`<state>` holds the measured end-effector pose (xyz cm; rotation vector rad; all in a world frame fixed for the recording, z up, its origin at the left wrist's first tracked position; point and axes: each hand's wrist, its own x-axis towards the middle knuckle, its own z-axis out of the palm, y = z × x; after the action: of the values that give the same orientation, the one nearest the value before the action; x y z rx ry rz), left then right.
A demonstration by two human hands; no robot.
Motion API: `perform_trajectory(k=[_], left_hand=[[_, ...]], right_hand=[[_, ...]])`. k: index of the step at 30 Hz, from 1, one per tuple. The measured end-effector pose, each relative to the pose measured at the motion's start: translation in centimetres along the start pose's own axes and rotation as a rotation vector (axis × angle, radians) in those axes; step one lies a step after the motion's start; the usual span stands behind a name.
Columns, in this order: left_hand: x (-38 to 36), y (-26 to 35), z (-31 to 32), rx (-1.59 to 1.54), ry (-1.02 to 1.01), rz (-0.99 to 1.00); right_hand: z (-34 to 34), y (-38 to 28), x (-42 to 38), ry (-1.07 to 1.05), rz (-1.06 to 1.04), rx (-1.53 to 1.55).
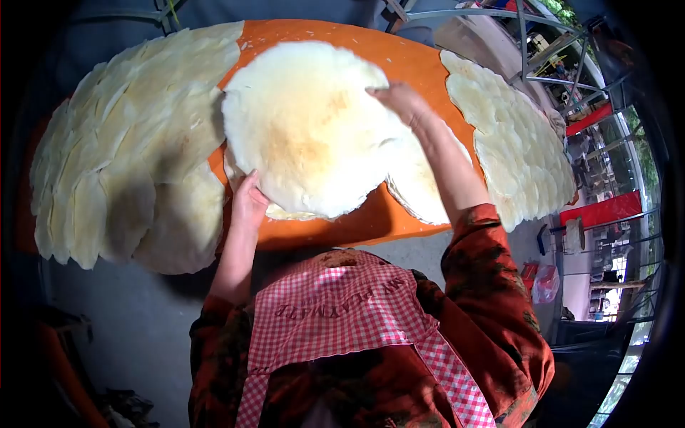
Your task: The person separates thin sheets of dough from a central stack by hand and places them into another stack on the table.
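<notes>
A large round flatbread (pixel 303 125), pale with light brown patches, is held up over the orange cloth between my two hands. My left hand (pixel 250 202) grips its lower left edge, thumb on top, with the other fingers partly hidden. At the upper right edge, my right hand (pixel 399 101) is closed on the same flatbread. Beneath and to the right, a stack of flatbreads (pixel 421 182) lies on the cloth, partly covered by the raised one and by my right forearm.
Overlapping flatbreads (pixel 128 135) spread across the left end of the table. Another overlapping batch (pixel 524 135) covers the right end. Orange cloth (pixel 421 68) shows between them. Metal frame bars (pixel 524 43) stand behind, and a plastic bag (pixel 546 284) sits at lower right.
</notes>
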<state>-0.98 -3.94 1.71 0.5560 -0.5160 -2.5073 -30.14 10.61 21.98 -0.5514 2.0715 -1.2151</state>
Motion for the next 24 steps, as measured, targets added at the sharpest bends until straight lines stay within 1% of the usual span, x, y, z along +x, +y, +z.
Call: perform_trajectory(k=[1, 2, 3, 4, 5, 6, 7, 8, 9, 11, 12, 15, 16, 19, 20, 21, 23, 24], left_hand=[[0.7, -0.8, -1.4, 0.043, 0.085, -0.019], [1.7, -2.1, -3.7, 0.088, 0.173, -0.038], [2.9, -3.3, -6.2, 0.133, 0.259, -0.053], [3.9, -4.5, -9.1, 0.194, 0.284, 0.008], [3.1, -4.2, -8.0, 0.231, 0.337, 0.012], [1.8, -3.6, -5.4, 0.267, 0.389, 0.014], [1.1, -3.4, -4.0, 0.306, 0.445, 0.009], [1.6, -3.6, -4.7, 0.406, 0.47, 0.015], [1.6, -3.9, -5.1, 0.39, 0.499, 0.004], [2.5, -4.1, -4.8, 0.363, 0.536, -0.003], [1.8, -4.2, -2.9, 0.318, 0.565, -0.012], [1.0, -5.6, -2.6, 0.397, 0.542, -0.133], [0.3, -6.3, -2.4, 0.346, 0.466, -0.117], [0.5, -4.7, -1.8, 0.671, 0.476, 0.165], [1.3, -3.3, -1.3, 0.775, 0.552, 0.231], [1.7, -2.2, -0.3, 0.695, 0.57, 0.214], [4.4, -1.8, -3.6, 0.811, 0.441, 0.266], [4.6, -1.3, -2.9, 0.874, 0.445, 0.224]], right_hand=[[-0.7, 5.9, 3.1, -0.11, 0.092, 0.329], [-0.5, 11.1, 4.8, -0.179, 0.182, 0.556], [0.4, 13.4, 2.7, -0.194, 0.248, 0.643], [0.7, 17.7, 2.8, -0.193, 0.345, 0.724], [1.2, 20.2, 1.8, -0.235, 0.341, 0.719], [1.8, 21.5, 0.6, -0.19, 0.271, 0.72], [1.9, 22.3, -0.2, -0.193, 0.295, 0.802], [1.9, 23.2, -0.9, -0.238, 0.239, 0.886], [2.2, 23.2, -2.1, -0.278, 0.178, 0.977], [4.4, 21.9, -4.7, -0.099, 0.123, 0.878], [5.5, 21.4, -5.1, -0.007, 0.094, 0.825], [7.2, 21.5, -3.9, 0.244, 0.02, 0.762], [6.3, 20.4, -3.8, 0.204, 0.175, 0.818], [5.1, 21.7, -3.2, 0.133, 0.147, 0.848], [4.8, 22.2, -3.2, 0.079, 0.098, 0.772], [4.6, 22.2, -3.2, 0.064, 0.102, 0.788], [4.6, 22.1, -3.3, 0.027, 0.116, 0.809], [4.7, 21.6, -3.5, 0.009, 0.132, 0.819]])
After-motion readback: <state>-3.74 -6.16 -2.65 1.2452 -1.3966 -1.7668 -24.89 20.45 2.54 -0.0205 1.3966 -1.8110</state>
